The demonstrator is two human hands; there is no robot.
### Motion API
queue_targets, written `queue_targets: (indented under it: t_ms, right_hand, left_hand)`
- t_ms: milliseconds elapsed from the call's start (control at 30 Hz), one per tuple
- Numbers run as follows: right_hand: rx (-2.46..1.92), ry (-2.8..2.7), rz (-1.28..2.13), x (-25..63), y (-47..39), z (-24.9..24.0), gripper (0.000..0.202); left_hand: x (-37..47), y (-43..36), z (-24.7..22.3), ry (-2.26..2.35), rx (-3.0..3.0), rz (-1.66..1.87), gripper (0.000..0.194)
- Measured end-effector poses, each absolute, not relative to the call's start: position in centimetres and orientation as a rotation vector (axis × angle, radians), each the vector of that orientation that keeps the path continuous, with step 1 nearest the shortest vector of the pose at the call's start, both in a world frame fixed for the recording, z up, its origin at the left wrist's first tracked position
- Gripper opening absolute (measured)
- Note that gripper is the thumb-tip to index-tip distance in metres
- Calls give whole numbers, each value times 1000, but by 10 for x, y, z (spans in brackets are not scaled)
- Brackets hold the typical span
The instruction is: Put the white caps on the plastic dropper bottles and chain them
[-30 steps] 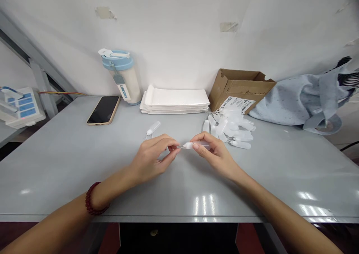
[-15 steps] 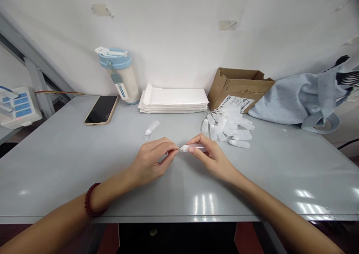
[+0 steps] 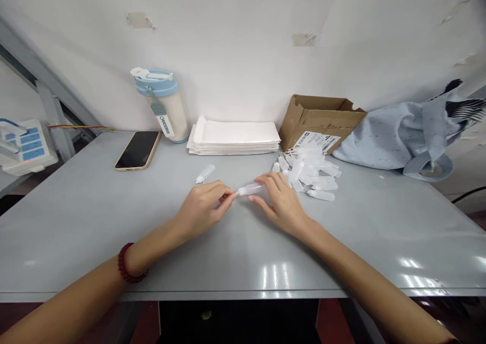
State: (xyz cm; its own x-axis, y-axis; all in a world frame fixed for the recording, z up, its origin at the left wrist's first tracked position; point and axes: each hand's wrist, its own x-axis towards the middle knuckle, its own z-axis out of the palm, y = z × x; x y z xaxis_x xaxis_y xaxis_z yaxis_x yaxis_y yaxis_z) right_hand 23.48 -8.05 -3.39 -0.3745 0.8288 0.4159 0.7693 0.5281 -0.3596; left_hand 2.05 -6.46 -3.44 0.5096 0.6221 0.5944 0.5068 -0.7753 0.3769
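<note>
A small translucent white bottle (image 3: pixel 250 188) lies nearly level above the grey table, its tip pinched by my left hand (image 3: pixel 207 205). Around its other end, my right hand (image 3: pixel 281 202) has thumb and fingers spread, the fingertips at the bottle's far end and the thumb apart from it. A similar small bottle (image 3: pixel 205 174) lies on the table behind my left hand. Beyond my right hand is a pile of such bottles (image 3: pixel 313 172), in front of the cardboard box.
Along the wall stand a blue-lidded tumbler (image 3: pixel 167 108), a stack of white envelopes (image 3: pixel 235 137) and an open cardboard box (image 3: pixel 322 118). A phone (image 3: pixel 137 150) lies on the left of the grey table (image 3: pixel 94 222); a light blue bag (image 3: pixel 387 136) is at the right.
My right thumb and fingers have opened from their grip on the bottle. The bottle and my left hand have shifted slightly left and away from me; the view has moved a little.
</note>
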Motion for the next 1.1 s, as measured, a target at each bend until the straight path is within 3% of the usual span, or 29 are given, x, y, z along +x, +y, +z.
queue_targets:
  t_ms: [167, 333, 633, 1100]
  right_hand:
    - [-1504, -2205, -343, 246, -65, -42, 33]
    - [-1622, -2296, -532, 247, -57, -49, 30]
    - [-1711, -2332, -504, 249, -54, -54, 29]
    - [-1997, -2234, -546, 249, -52, -49, 25]
  left_hand:
    - [9, -55, -32, 1423, 2793, 902, 21]
    - [8, -53, -29, 1767, 2907, 416, 25]
    - [10, -52, -20, 1953, 2710, 78, 26]
    - [16, -57, -12, 2060, 2507, 17, 29]
